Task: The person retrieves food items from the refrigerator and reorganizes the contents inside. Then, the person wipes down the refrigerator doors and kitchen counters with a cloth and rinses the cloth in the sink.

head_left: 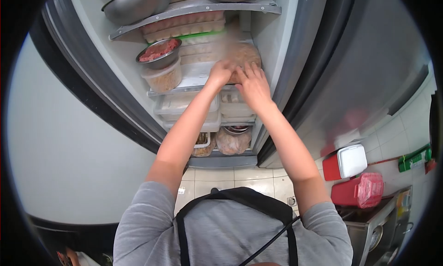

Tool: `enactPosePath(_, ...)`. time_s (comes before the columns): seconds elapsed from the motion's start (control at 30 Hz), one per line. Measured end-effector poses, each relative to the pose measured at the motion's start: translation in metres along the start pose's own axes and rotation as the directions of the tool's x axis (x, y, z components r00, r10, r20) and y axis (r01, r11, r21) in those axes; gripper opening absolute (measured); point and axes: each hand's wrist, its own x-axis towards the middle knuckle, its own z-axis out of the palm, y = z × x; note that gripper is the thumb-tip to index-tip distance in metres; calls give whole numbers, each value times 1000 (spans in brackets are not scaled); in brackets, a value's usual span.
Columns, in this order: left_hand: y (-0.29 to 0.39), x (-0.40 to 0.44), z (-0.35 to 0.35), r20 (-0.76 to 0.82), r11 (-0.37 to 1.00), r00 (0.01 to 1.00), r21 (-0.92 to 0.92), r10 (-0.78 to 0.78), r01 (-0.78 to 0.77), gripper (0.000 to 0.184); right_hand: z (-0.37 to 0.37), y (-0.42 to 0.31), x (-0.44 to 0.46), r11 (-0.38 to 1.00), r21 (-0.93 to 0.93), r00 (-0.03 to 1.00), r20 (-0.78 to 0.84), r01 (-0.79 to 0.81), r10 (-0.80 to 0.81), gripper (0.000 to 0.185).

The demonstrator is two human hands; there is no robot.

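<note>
A clear plastic bag of brownish food (pixel 247 53) sits on the right side of the fridge's middle shelf, its upper part blurred. My left hand (pixel 221 73) is at the bag's left front edge, its fingers curled onto the plastic. Against the front of the bag lies my right hand (pixel 254 85), fingers stretched out and spread over it. To the left, a metal bowl of raw minced meat (pixel 159 53) rests on top of a round lidded tub (pixel 164 77).
Egg trays (pixel 184 28) and metal bowls (pixel 138 5) fill the upper shelves. Lidded plastic boxes (pixel 187 104) and a bagged item (pixel 234 140) stand below. The open fridge door (pixel 350 81) is at the right, with red bins (pixel 353 192) beyond it.
</note>
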Motion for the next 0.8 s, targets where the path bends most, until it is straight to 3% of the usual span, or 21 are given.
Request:
enactPosePath(0.07, -20, -10, -15, -171, 877, 937, 434, 303, -205, 35, 20, 5, 17, 999, -46, 999, 31, -4, 5, 61)
enactPosePath(0.13, -26, -34, -33, -172, 903, 935, 359, 310, -234, 33, 25, 2, 35, 987, 66, 944, 308, -148, 121, 67)
enactPosePath(0.17, -29, -49, -42, -183, 927, 934, 281, 307, -249, 30, 15, -2, 45, 986, 59, 942, 310, -157, 131, 67)
enactPosePath(0.23, -37, -78, -59, -131, 969, 961, 80, 244, -235, 27, -29, -17, 65, 992, 14, 862, 496, -127, 103, 73)
enactPosePath(0.33, -59, -114, -77, -95, 983, 978, 35, 185, -182, 24, -43, -22, 89, 983, -90, 755, 630, -161, 181, 72)
enactPosePath(0.4, -63, -138, -83, -7, 987, 1000, -161, 24, -24, 23, -27, -16, 96, 981, -90, 763, 617, -174, 192, 67)
enactPosePath(0.5, -76, -165, -86, -20, 979, 999, -202, -36, 31, 22, -20, -19, 102, 960, -105, 736, 622, -259, 267, 63)
enactPosePath(0.57, -78, -180, -86, -10, 973, 998, -222, -69, 65, 22, 1, -4, 110, 974, -151, 846, 486, -168, 221, 55)
enactPosePath(0.67, -89, -202, -88, -2, 961, 995, -258, -104, 100, 22, 138, 80, 124, 951, -301, 898, 396, -70, 191, 50)
enactPosePath(0.8, -103, -246, -101, -80, 949, 984, -289, -158, 129, 22, 125, 76, 127, 979, -172, 894, 413, -113, 176, 36)
